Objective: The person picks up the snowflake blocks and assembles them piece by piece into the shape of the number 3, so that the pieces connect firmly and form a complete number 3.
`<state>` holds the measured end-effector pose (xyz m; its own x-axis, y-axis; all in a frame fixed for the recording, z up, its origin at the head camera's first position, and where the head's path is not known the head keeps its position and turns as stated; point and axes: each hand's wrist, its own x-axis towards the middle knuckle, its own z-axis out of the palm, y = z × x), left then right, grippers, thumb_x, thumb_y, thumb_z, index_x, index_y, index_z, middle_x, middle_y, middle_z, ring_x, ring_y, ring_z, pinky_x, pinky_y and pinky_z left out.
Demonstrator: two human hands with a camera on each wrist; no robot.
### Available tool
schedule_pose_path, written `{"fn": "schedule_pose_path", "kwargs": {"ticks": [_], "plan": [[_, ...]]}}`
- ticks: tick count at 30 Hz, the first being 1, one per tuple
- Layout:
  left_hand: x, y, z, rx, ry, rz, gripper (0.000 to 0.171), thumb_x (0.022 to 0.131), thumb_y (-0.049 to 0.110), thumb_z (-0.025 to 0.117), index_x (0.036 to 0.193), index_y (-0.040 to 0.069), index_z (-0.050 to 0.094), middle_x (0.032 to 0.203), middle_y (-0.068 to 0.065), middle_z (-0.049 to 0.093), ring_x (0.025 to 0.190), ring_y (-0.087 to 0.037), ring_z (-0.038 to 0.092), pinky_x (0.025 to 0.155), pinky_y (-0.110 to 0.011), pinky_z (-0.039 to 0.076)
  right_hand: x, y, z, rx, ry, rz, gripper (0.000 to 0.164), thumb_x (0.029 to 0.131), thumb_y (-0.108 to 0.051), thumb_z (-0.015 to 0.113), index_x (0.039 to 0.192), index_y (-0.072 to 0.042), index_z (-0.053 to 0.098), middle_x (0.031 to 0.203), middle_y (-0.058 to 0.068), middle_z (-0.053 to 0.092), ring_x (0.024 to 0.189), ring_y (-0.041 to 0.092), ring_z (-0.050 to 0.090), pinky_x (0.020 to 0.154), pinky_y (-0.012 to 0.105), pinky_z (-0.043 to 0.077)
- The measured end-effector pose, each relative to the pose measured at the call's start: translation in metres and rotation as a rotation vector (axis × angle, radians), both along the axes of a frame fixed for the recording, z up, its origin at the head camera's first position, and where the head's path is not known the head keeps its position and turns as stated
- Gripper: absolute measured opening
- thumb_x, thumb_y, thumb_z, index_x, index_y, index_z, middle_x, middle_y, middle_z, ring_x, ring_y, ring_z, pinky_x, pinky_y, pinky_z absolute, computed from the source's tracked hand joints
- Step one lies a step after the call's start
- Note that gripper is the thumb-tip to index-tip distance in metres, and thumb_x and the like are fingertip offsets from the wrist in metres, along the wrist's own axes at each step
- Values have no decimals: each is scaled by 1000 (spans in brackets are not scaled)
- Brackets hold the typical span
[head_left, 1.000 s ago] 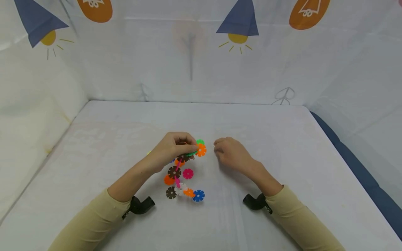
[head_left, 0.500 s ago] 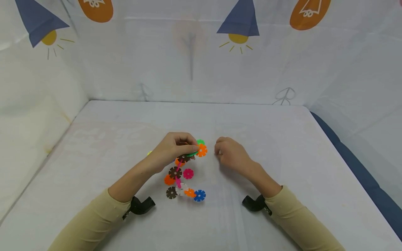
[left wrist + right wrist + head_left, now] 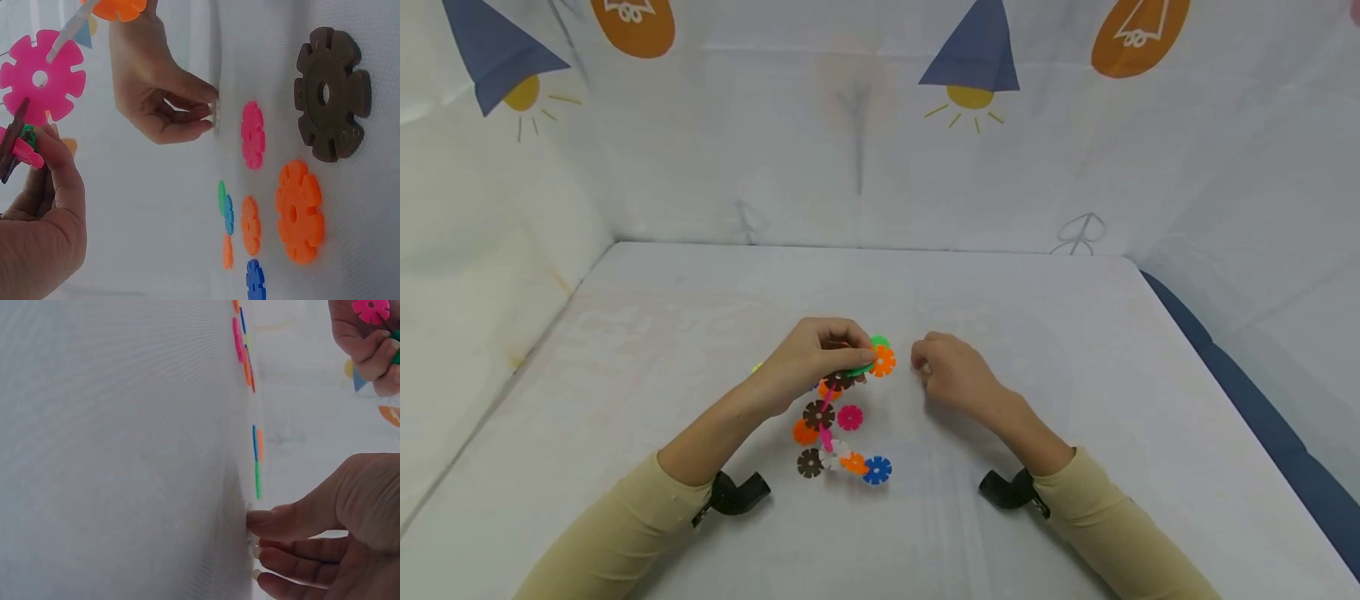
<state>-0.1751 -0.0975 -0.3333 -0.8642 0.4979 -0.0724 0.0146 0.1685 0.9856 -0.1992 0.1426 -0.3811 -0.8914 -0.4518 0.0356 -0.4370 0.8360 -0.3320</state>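
My left hand (image 3: 812, 354) pinches a green disc (image 3: 859, 368), part of a chain of slotted flower-shaped plastic discs. The chain includes a brown disc (image 3: 818, 414), a white disc (image 3: 835, 454) and a blue disc (image 3: 877, 470). In the left wrist view, its pink disc (image 3: 44, 78) hangs above that hand. To the right, my right hand (image 3: 958, 371) is low at the tabletop, thumb and fingertips pinching a small whitish piece (image 3: 215, 115), mostly hidden by the fingers. An orange disc (image 3: 883, 361) appears just beyond the left fingertips.
Loose discs lie on the white table (image 3: 1037, 333), among them a brown disc (image 3: 331, 94), an orange disc (image 3: 300, 212) and a pink disc (image 3: 252, 134). White sheeting (image 3: 775, 150) with printed lamps surrounds the table. Black wrist mounts (image 3: 737, 493) sit below both sleeves.
Both hands stay almost in place. The right fingers have shifted slightly and a whitish edge now shows at their tips; the head view has tilted a little.
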Motion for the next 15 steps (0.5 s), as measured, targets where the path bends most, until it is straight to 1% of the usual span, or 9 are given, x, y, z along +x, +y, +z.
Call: {"fn": "schedule_pose_path", "kwargs": {"ticks": [4,6,9,15], "plan": [[2,0,0,11,0,-4,18,93,26,68,97,9,69,74,-5,61,63,-14,52,56,-24,43,1,0,0,-18,-10,-15,28,76,9,62,98,-6,69,88,6,64,81,20,56,76,34,52],[2,0,1,12,-1,-5,18,93,26,69,97,9,69,75,-5,61,63,-14,52,56,-25,43,1,0,0,-23,-14,-23,29,75,9,62,100,-5,69,87,7,63,80,20,54,75,34,51],[2,0,1,12,-4,-6,19,93,27,69,97,9,69,76,-6,61,63,-15,51,56,-25,43,1,0,2,-29,-35,-32,27,75,8,63,97,-4,72,86,6,61,80,19,52,74,32,49],[1,0,1,-2,-10,-4,19,92,28,69,97,9,69,76,-6,63,65,-15,53,58,-28,45,1,2,3,-57,-37,-31,27,72,12,59,87,-6,73,80,5,57,76,18,49,70,29,44]]}}
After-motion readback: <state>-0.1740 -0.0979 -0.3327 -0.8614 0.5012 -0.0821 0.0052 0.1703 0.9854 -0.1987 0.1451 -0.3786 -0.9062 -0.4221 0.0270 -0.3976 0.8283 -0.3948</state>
